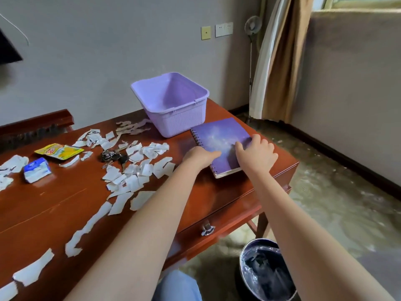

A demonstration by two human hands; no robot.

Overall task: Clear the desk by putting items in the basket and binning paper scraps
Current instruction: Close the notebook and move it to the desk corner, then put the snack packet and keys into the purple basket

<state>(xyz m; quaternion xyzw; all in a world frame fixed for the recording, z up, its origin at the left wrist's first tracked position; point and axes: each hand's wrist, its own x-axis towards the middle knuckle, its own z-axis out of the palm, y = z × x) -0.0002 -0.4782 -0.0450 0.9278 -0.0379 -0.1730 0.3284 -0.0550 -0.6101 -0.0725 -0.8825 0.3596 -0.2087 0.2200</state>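
Beside the purple basket (181,123), the left hand (199,155), grip open, steadies a spiral notebook (221,135) while the right hand (257,156) closes its grip on the edge, apparently to lift it in.

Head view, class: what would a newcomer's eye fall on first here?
White torn paper scraps litter the middle of the red-brown desk. At its right end, the left hand and right hand are on a purple notebook, just in front of a lilac basket.
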